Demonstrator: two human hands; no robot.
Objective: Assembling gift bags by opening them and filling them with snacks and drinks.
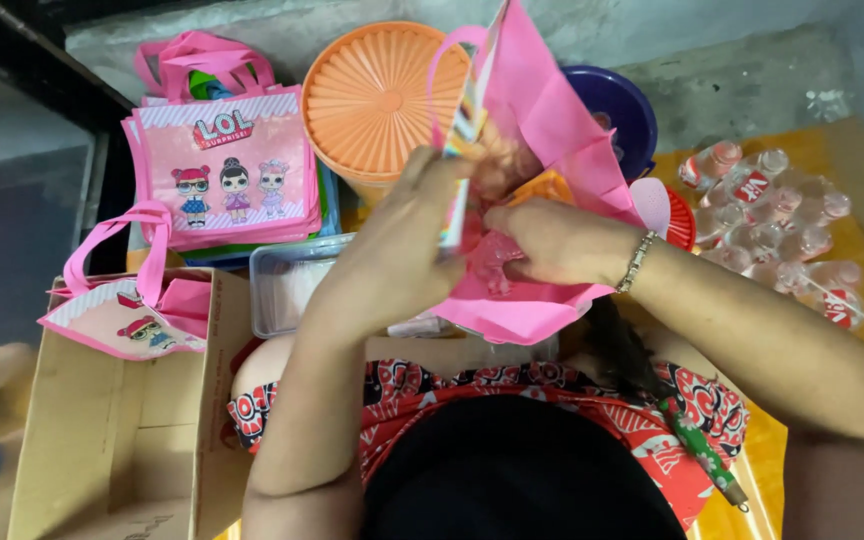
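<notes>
Both hands meet at the open mouth of a pink gift bag held up over the person's lap: the left hand is clamped on the bag's near edge, spreading it, while the right hand reaches inside, its fingers curled among something pink, though what they grasp cannot be made out. Largest nearby is the cardboard box at the left, with one pink bag lying on its rim and much room left inside, which suggests the filling is at an early stage. Behind it a stack of flat printed bags waits. An orange ribbed lid, a purple bowl and packed water cups crowd the far side, leaving little free space.
</notes>
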